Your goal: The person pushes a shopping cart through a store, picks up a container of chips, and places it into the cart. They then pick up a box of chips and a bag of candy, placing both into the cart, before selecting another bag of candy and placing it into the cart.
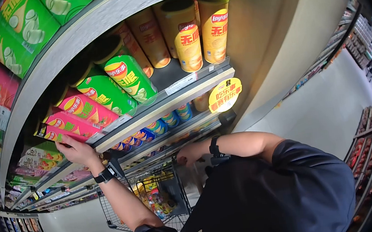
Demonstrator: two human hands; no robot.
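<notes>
left hand: (78,150) fingertips bent against the lower end of the front pink canister (62,133); cannot tell if clamped or just touching
right hand: (187,155) curled by the dark bar of the shopping cart (108,216), partly in shadow; cannot tell if closed on it
front pink canister: glossy tube, leaning, on the shelf at the left end of the row, others beside it
green canisters: (129,76) smooth cylinders, rounded ends, tilted in view, between pink and yellow ones
yellow canisters: (216,27) tall cylinders, shiny printed sides, rims dark to greenish, right part of same shelf
shelf edge: (150,102) long pale strip, looks curved in view, clear plastic lip on top
price tag: (181,84) flat white rectangle on the edge, below the yellow and green ones
round sign: (225,95) flat yellow disc, red lettering, hangs at the right end of the edge
blue canisters: (144,134) small round shapes in a row, one shelf lower
shopping cart: thin wire mesh, dark; bright crinkly packages (151,198) inside
wristbands: dark straps, one per wrist, left (104,175), right (217,151)
shirt: (272,188) dark soft fabric, folds at sleeve, small pale patch
floor: (285,100) smooth, pale, shiny
</notes>
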